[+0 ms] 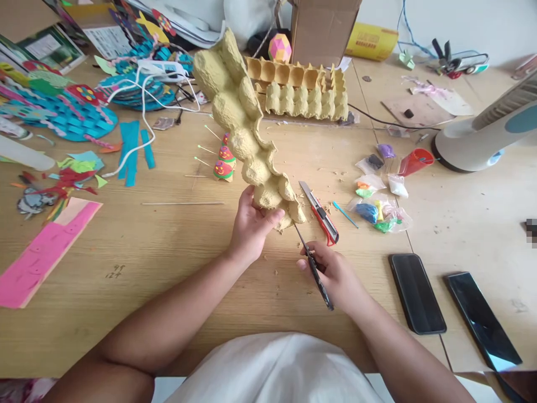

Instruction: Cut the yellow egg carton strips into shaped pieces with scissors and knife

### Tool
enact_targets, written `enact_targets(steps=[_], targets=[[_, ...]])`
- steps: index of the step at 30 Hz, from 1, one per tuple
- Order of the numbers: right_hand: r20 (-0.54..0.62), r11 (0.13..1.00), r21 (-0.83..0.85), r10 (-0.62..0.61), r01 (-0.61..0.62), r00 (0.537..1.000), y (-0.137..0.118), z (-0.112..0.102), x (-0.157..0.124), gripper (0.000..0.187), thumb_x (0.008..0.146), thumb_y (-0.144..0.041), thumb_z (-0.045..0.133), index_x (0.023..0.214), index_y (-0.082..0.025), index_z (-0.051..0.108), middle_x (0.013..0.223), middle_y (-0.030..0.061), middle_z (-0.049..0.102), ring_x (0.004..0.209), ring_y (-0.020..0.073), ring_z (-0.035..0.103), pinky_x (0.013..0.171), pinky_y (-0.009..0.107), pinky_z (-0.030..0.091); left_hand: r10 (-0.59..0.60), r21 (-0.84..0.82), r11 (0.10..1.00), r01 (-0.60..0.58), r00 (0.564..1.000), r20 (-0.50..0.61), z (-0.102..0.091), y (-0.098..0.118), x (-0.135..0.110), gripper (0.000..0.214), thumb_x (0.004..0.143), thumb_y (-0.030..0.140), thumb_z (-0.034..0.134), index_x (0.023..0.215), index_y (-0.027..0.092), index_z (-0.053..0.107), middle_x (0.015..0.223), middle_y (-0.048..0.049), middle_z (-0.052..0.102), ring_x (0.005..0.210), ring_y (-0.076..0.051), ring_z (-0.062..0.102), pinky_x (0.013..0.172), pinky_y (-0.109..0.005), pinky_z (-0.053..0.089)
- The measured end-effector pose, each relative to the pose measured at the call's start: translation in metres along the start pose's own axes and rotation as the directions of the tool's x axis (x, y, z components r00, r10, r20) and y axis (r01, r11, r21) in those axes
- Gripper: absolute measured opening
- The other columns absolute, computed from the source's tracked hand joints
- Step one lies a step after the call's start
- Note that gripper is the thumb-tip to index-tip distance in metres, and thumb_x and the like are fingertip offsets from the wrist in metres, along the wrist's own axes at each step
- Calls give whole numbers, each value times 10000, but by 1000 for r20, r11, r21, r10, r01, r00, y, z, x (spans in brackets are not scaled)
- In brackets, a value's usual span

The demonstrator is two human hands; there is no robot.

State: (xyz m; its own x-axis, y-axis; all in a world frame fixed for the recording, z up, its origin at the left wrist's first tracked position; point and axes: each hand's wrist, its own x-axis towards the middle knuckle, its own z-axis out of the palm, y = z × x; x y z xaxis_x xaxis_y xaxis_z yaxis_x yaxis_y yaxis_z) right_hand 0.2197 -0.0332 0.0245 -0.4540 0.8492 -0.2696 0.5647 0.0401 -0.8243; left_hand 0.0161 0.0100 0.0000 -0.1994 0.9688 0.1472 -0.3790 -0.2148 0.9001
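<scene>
Above left hand (250, 230), egg carton (242, 140) pinched low, scissors (314, 266) in right hand (339, 275)

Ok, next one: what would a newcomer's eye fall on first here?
Probably the yellowish egg-carton strip, held up mid-view by the left hand, with what look like dark-handled scissors in the right hand pointing at its lower end. After that, likely the bright pink strip at far left and the blue woven craft beyond it.
</scene>
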Motion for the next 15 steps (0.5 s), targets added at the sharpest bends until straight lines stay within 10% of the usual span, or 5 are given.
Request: enact_targets(steps=[15], targets=[[18, 952, 305, 19, -23, 1000, 0, 4, 7, 332, 928, -546, 586, 936, -217, 544, 680, -56, 469, 565, 89, 414, 516, 221, 324, 30, 237, 970, -63, 990, 141, 0, 6, -7, 851, 762, 495, 812, 1449, 393, 321, 1476, -57, 485, 1376, -275, 494, 1093, -385, 480]])
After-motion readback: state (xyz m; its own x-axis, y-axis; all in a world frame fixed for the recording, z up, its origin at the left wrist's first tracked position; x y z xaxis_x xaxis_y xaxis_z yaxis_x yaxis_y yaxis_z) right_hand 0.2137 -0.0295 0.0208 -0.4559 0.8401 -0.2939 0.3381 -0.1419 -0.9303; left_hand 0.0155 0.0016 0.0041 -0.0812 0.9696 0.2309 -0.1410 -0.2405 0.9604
